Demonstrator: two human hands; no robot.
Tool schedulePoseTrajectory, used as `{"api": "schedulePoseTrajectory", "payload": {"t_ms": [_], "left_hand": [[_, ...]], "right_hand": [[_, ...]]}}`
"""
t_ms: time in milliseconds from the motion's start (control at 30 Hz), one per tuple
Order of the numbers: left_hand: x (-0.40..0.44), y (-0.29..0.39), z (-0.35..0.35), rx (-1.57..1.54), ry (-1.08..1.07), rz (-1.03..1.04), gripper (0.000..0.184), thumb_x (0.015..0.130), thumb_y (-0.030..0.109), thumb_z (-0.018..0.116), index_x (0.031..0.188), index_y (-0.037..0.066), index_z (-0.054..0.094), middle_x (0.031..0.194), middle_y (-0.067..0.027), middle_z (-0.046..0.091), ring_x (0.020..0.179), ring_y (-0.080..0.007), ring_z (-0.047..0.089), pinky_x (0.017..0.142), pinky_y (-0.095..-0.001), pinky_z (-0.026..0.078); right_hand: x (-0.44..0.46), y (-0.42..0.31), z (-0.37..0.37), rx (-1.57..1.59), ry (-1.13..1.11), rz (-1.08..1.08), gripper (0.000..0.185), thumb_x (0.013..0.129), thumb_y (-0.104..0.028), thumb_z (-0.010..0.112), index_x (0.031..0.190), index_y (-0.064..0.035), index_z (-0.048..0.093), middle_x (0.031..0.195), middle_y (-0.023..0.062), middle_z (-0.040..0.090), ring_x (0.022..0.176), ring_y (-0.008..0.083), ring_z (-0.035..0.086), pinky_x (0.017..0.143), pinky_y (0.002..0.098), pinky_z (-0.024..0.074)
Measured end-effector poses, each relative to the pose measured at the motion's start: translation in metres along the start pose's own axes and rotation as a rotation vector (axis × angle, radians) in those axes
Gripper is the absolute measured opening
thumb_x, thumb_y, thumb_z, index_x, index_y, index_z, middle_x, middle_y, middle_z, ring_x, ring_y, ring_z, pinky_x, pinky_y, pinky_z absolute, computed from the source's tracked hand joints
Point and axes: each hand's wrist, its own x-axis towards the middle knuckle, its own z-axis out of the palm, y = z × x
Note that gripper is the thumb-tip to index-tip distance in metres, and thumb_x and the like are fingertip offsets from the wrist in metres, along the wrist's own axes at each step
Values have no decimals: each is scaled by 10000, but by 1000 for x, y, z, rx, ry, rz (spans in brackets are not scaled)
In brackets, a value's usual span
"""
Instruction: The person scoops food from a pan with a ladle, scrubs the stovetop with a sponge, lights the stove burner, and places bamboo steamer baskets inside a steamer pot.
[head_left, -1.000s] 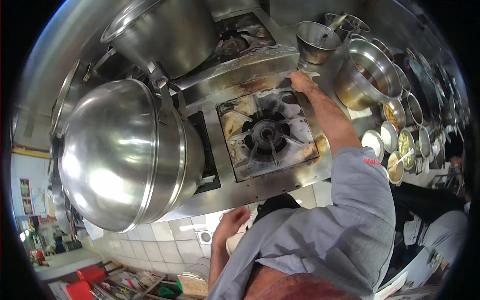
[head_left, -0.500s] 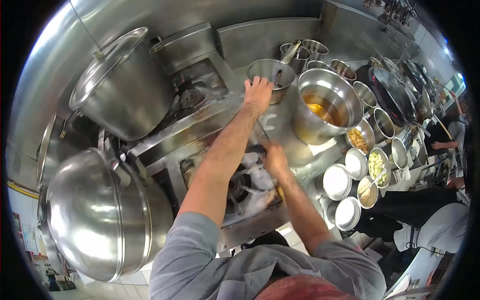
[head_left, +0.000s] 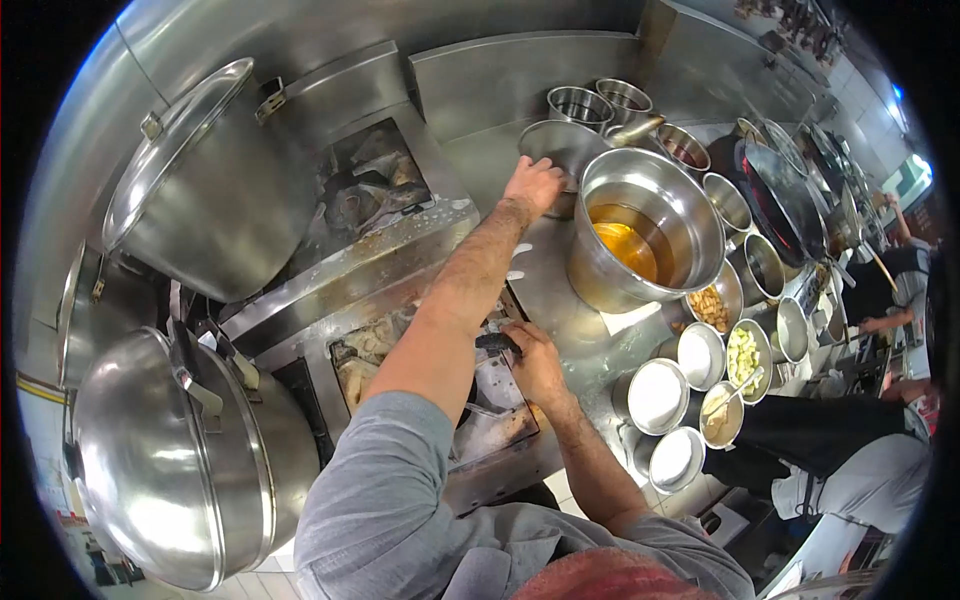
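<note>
My left hand [head_left: 535, 187] is closed on the near rim of a steel pot [head_left: 562, 148]. This pot stands on the steel counter, and a long handle [head_left: 636, 130] slants out of it to the right. At the gas burner, my right hand [head_left: 538, 362] has its fingers around a small black object [head_left: 497, 343], whose kind I cannot make out. Pale, stained sheeting [head_left: 500, 385] lies around the burner below it. Close to my left hand is a deep steel stockpot [head_left: 592, 262] with amber liquid [head_left: 630, 248] in it.
A large lidded pot [head_left: 200, 190] and a domed steel vessel [head_left: 150, 450] stand left. White-filled containers [head_left: 658, 396], a tub of chopped pale green pieces [head_left: 744, 358] and a wok [head_left: 780, 200] are right. Another person [head_left: 870, 470] stands at the far right.
My left hand and the steel pot have shifted right, towards the stockpot. The long handle in the pot now leans lower to the right. My right hand stays by the burner.
</note>
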Motion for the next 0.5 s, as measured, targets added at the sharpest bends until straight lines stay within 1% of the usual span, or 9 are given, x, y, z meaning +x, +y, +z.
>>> {"api": "schedulePoseTrajectory", "payload": {"t_ms": [67,133,233,267,300,333,400,467,500], "left_hand": [[6,3,4,29,35,14,158,737,169,534,874,187,611,905,56,530,968,-124,447,783,-330,341],[6,1,9,26,19,-13,154,792,180,485,886,195,606,948,34,532,983,-138,456,795,-365,370],[2,-4,11,-155,69,-135,172,794,167,489,941,161,578,965,9,514,1014,-171,453,807,-368,403],[2,-5,5,-312,55,-128,251,785,121,478,1027,136,546,1066,-18,492,1070,-203,433,874,-360,390],[-2,-5,4,-466,45,-125,342,776,74,468,1113,111,514,1167,-44,470,1127,-236,413,940,-352,378],[-9,-6,1,-462,37,-140,342,776,74,468,1113,111,514,1167,-44,470,1127,-236,413,940,-352,378],[-19,-10,-6,-519,189,-104,480,754,-33,456,1213,104,428,1270,-76,409,1191,-268,368,999,-341,325],[-32,-13,-22,-575,255,-142,500,718,-90,480,1186,83,456,1300,-86,387,1195,-273,364,1008,-346,312],[-41,-14,-37,-582,410,-198,476,714,-91,492,1161,72,476,1277,-96,411,1186,-277,377,1004,-346,315]], "right_hand": [[0,1,3,-26,51,-21,476,569,123,493,1014,-24,573,1003,144,558,982,339,495,863,379,403],[1,-2,0,-27,61,-20,472,569,128,491,1009,-21,572,999,148,558,978,338,499,856,378,408],[4,-1,-3,-11,83,-19,414,604,108,509,996,-12,571,1005,158,562,966,337,520,833,364,428],[6,0,-2,2,90,-31,361,638,83,530,986,-4,570,1015,163,567,960,338,535,818,352,444],[8,-1,1,20,116,-6,428,581,135,470,975,-1,567,975,173,551,926,349,523,800,377,432],[11,-1,3,28,102,-8,428,581,135,470,975,-1,567,975,173,551,926,349,523,800,377,432],[23,2,5,14,137,-5,416,594,117,490,989,6,556,977,178,544,941,360,510,815,384,423],[39,0,7,-19,174,-40,416,602,105,502,1005,12,547,986,182,539,955,365,501,829,389,414],[48,1,8,-56,219,-73,418,611,94,514,1021,19,537,996,186,534,969,369,491,843,393,405]]}}
